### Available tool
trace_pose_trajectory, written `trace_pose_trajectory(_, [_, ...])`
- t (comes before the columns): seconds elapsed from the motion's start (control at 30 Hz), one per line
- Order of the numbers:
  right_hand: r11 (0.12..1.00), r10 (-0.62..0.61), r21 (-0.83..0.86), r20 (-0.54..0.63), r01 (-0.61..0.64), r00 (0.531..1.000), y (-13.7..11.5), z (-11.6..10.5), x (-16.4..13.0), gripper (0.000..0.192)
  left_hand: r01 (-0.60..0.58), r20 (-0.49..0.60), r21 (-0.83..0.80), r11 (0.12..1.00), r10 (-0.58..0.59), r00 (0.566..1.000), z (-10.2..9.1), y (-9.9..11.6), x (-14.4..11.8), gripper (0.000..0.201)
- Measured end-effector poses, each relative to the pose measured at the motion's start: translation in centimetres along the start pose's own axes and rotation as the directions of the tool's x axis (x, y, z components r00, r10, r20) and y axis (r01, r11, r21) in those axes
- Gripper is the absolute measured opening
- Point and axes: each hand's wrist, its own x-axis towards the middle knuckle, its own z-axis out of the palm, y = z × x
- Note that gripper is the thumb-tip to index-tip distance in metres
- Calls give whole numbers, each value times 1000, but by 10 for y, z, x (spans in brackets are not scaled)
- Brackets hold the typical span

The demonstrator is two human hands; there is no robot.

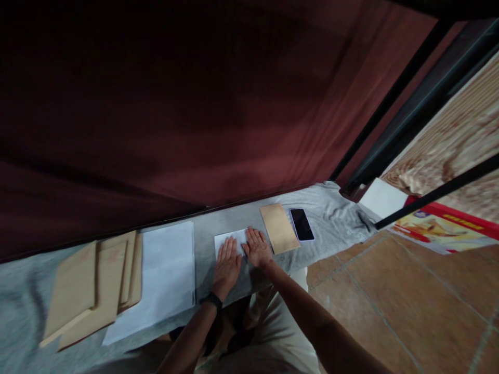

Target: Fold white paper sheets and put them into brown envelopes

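Note:
A small rectangle of white paper [230, 237], seemingly folded, lies on the grey cloth in front of me. My left hand [227, 262] rests flat on its lower left part, fingers stretched out. Across its right end lies my right hand [258, 248], also flat with fingers extended. Just right of that hand is a brown envelope [279, 227]. To the left sits a stack of large white paper sheets [168, 270]. Part of the small paper is hidden under both hands.
Several brown envelopes [88, 285] overlap the white stack's left side. A phone [302, 224] lies beside the single envelope. The grey cloth [335, 208] covers a narrow surface along a dark red curtain [234, 130]. Black bars [393, 98] and a colourful printed box [444, 228] are at right.

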Motion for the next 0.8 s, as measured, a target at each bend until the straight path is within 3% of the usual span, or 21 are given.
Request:
trace_pose_trajectory(0.17, [1000, -27, -8, -20, 26, 999, 0, 1, 0, 56, -15, 8, 47, 999, 14, 1000, 7, 0, -1, 65])
trace_pose_trajectory(0.33, [1000, -14, 3, -29, 15, 999, 0, 2, -1, 57, 39, -25, 97, 994, -37, 999, -1, -19, -16, 68])
trace_pose_trajectory(0.5, [998, 6, 56, -25, -4, 1000, 1, -3, -1, 53, 48, 14, 154, 987, -51, 999, -7, -19, -13, 68])
trace_pose_trajectory(0.67, [968, 190, 163, 34, -193, 981, -7, -11, 5, 49, 71, 46, 187, 980, -81, 996, -4, -14, -5, 65])
trace_pose_trajectory(0.8, [838, 408, 342, 123, -425, 905, -16, -11, 20, 50, 62, 40, 203, 977, -72, 997, -4, -15, -4, 58])
